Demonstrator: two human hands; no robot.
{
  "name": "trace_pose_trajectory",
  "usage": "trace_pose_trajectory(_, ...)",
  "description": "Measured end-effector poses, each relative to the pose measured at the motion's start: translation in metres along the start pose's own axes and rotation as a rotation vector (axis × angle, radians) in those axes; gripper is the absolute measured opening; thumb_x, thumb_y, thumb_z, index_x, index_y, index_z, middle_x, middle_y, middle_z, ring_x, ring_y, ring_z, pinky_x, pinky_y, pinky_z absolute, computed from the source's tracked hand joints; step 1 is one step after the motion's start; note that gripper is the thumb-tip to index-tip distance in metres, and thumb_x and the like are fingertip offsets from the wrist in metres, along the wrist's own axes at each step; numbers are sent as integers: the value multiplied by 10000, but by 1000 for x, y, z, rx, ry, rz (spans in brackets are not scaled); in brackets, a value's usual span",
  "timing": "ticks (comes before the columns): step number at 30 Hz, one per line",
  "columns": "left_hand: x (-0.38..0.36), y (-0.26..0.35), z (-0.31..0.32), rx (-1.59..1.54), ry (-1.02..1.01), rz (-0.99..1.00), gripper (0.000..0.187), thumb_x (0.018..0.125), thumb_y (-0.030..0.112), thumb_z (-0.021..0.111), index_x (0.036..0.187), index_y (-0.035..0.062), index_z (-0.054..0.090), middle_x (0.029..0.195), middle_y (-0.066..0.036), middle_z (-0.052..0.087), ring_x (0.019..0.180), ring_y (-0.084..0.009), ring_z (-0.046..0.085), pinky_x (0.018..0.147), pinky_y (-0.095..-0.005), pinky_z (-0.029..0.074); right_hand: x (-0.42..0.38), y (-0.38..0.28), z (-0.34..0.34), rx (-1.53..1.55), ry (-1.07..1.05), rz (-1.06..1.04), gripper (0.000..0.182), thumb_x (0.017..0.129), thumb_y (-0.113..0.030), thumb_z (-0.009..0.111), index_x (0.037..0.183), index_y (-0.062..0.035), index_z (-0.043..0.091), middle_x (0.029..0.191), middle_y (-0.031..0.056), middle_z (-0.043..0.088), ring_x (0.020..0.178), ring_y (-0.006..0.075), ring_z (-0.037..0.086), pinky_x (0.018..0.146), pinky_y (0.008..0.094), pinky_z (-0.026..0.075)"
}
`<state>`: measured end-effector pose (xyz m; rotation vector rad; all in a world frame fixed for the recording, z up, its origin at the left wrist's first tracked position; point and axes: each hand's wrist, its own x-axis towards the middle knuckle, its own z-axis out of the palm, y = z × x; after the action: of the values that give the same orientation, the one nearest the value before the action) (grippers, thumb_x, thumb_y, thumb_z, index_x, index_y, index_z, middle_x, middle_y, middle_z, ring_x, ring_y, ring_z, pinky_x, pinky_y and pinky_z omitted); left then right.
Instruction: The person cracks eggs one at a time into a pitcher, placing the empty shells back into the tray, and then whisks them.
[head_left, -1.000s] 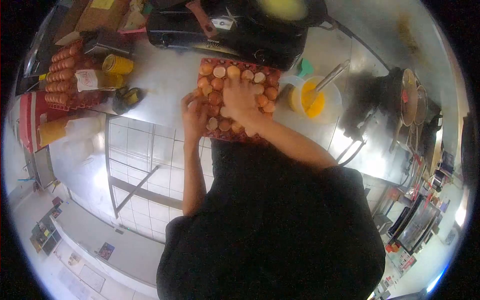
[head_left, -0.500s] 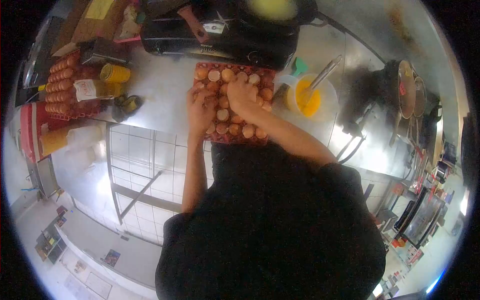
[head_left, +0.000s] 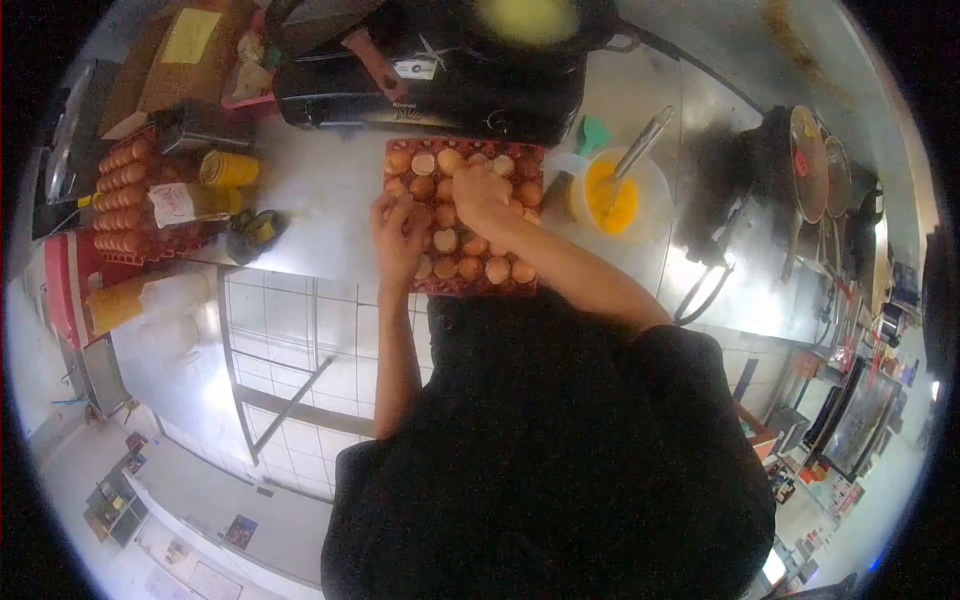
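Two bare hands, left hand (head_left: 400, 238) and right hand (head_left: 482, 195), in the head view, both at a red tray (head_left: 528, 155) of brown eggshells (head_left: 470, 267) on a metal table (head_left: 320, 195). Left fingers bent in a loose curl at the tray's left side; perhaps steadying it, perhaps around a shell, impossible to tell which. Right fingers close together, angled down over the upper middle of the tray; tips hidden by the hand, so no telling whether around anything.

Near the fingers, several shells plainly broken, with pale hollows facing up. Tray directly between body and stove, probably for easy reach by both sets of fingers; shells seated in separate cups, presumably against rolling.

To the right of the right fingers, near the tray, a translucent bowl (head_left: 655, 190) with yellow liquid (head_left: 612, 208); inside, a metal utensil (head_left: 645, 142) leaning on the rim, handle upward, likely for a clean grip. Just beyond, a green utensil (head_left: 593, 133). Farther ahead of the fingers, a black stove (head_left: 440, 115) and a pan (head_left: 596, 30) with blurred, pale yellow contents. Well apart, left of the left fingers, stacked eggs (head_left: 122, 180) beside a yellow jar (head_left: 228, 168).
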<state>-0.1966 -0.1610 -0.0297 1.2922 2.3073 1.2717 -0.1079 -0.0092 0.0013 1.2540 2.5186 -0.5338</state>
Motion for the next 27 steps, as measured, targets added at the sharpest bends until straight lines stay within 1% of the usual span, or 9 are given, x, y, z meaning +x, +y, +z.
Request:
trace_pose_trajectory(3, -2, 2, -2, -96, -14, -56, 300, 843, 67, 719, 1142, 53, 689, 1287, -182, 540, 1223, -372, 522, 995, -456, 470, -4, 0, 0, 50, 44, 39, 263, 937, -120, 551, 1005, 79, 709, 1131, 272, 664, 1037, 383, 693, 774, 475, 602)
trace_pose_trajectory(6, -2, -4, 1, -142, 0, -93, 277, 839, 61, 719, 1114, 49, 687, 1294, -189, 535, 1220, -377, 522, 992, -467, 467, -5, 4, 1, -15, -2, -27, 272, 938, -116, 550, 1032, 97, 692, 1141, 272, 663, 1041, 395, 691, 782, 489, 600)
trace_pose_trajectory(10, 0, -7, 0, -8, -7, 49, 283, 823, 32, 714, 1103, 56, 684, 1295, -191, 532, 1208, -377, 529, 978, -471, 480, -1, 2, 1, -52, -119, -42, 307, 928, -99, 554, 1140, 106, 641, 1180, 263, 648, 1038, 406, 687, 763, 459, 609)
trace_pose_trajectory(12, 1, -12, 5, 37, 12, 59, 285, 809, 15, 719, 1086, 74, 689, 1280, -177, 526, 1212, -369, 530, 962, -467, 505, -4, 2, 3, -74, -13, -36, 327, 925, -100, 557, 1182, 91, 619, 1206, 258, 631, 1030, 402, 687, 761, 443, 611)
trace_pose_trajectory(16, 6, 3, 9, 92, -8, 64, 295, 810, 38, 708, 1102, 75, 693, 1314, -170, 525, 1231, -381, 494, 1014, -488, 453, -2, 2, 17, -19, 80, 57, 358, 923, -115, 562, 1235, 58, 584, 1250, 248, 593, 1061, 400, 662, 765, 432, 614)
trace_pose_trajectory(19, 12, 15, 6, 158, -3, 58, 286, 835, 81, 700, 1121, 74, 691, 1326, -167, 528, 1245, -385, 463, 1049, -502, 407, -7, 3, 13, -23, 109, 33, 335, 911, -120, 570, 1206, 34, 607, 1225, 244, 597, 1102, 422, 627, 826, 454, 595)
trace_pose_trajectory(22, 14, 10, 4, 170, 76, 7, 285, 869, 127, 689, 1150, 79, 678, 1323, -169, 531, 1258, -382, 443, 1067, -504, 369, -20, -5, 1, -56, 271, -164, 321, 899, -117, 587, 1203, -27, 642, 1223, 241, 606, 1065, 403, 634, 947, 489, 501)
trace_pose_trajectory(25, 10, -11, 0, 205, 195, -34, 279, 893, 157, 680, 1162, 84, 662, 1301, -167, 547, 1257, -375, 444, 1069, -501, 347, -9, -13, 14, -164, 184, -296, 318, 894, -125, 591, 1196, -46, 649, 1129, 251, 654, 1098, 396, 617, 1023, 529, 431)
trace_pose_trajectory(27, 5, -27, -3, 206, 279, -65, 269, 905, 172, 677, 1159, 88, 654, 1275, -165, 566, 1251, -363, 452, 1068, -501, 334, -5, -19, 15, -157, 113, -302, 314, 887, -115, 603, 1190, -53, 657, 1068, 229, 686, 1108, 382, 618, 1025, 537, 422)
